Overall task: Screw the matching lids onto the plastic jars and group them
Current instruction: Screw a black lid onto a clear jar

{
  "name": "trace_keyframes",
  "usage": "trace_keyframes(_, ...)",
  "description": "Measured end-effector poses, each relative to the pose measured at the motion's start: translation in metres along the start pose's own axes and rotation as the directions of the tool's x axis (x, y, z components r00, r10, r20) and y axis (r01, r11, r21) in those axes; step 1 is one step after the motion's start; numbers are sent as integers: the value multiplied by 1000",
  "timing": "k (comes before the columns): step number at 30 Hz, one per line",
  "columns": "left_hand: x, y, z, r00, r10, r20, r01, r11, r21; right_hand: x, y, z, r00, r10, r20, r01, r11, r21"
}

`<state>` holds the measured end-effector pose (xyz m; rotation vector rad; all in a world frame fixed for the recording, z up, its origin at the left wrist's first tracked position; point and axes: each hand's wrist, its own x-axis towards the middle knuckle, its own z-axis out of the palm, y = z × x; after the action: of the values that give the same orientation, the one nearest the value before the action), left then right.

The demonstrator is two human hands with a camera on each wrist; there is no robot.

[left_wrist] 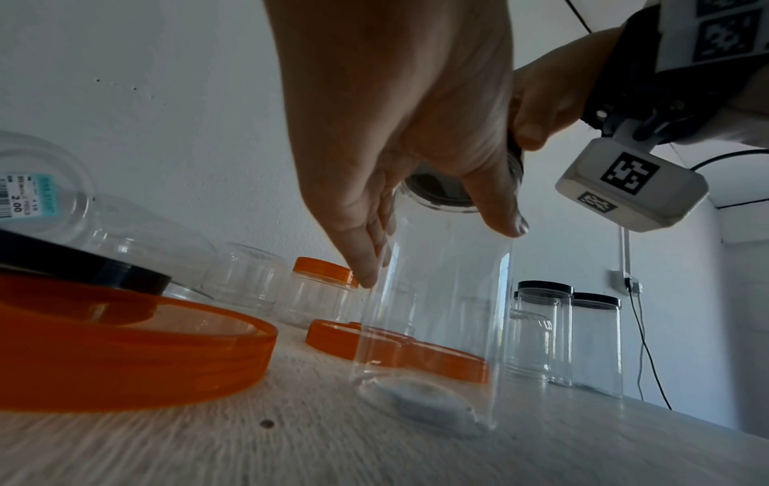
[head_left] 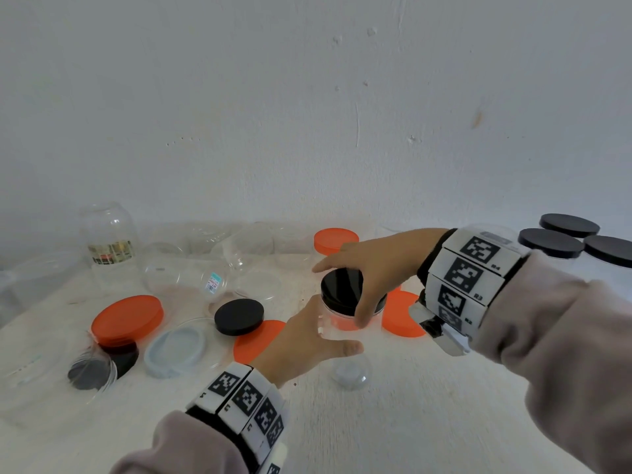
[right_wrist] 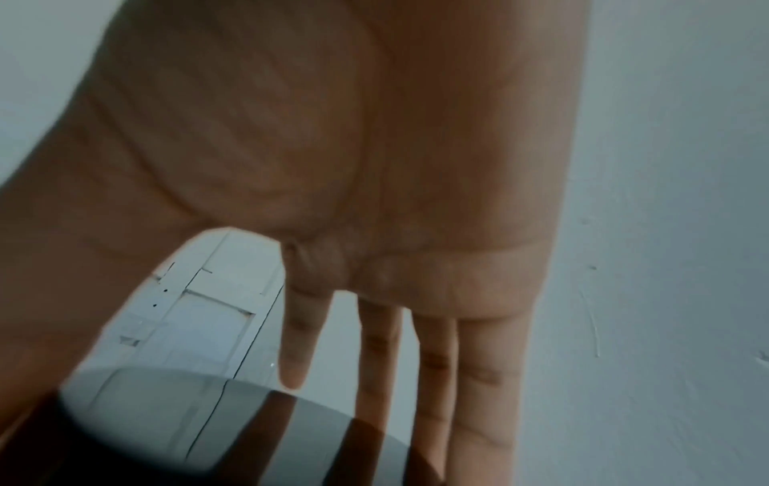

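A tall clear jar [head_left: 349, 371] [left_wrist: 437, 328] stands upright on the white table [head_left: 410, 422]. My left hand [head_left: 337, 336] [left_wrist: 439, 253] grips its upper wall, thumb on the near side and fingers on the far side. A glossy black lid [head_left: 342, 285] [left_wrist: 437, 194] [right_wrist: 166, 427] sits on the jar's mouth. My right hand [head_left: 340, 294] [right_wrist: 249, 427] holds this lid from above: the thumb hooks its near rim and the fingers stretch across its top. How far the lid is screwed on cannot be seen.
Three jars capped with black lids [head_left: 550, 242] [left_wrist: 595, 328] stand at the back right. Orange lids [head_left: 126, 319] [left_wrist: 125, 345], a loose black lid [head_left: 239, 316] and a clear lid [head_left: 174, 350] lie to the left. Several open clear jars [head_left: 184, 268] and an orange-capped jar [head_left: 335, 239] sit behind.
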<state>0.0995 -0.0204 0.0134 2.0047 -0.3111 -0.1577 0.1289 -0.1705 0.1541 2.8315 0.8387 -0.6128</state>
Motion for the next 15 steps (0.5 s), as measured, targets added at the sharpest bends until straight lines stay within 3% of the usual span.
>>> trace_keyframes(4, 1, 0, 0, 1000, -7, 3, 7, 1000, 18, 2, 0, -1, 999, -32, -40, 31, 1000, -3)
trace_keyframes(11, 0, 0, -1, 1000, -17, 8, 16, 999, 32, 11, -6, 10, 982, 97, -159, -102, 994, -25)
trace_keyframes(15, -1, 0, -1, 1000, -6, 5, 6, 1000, 5, 5, -4, 1, 997, 67, -31, -67, 998, 1)
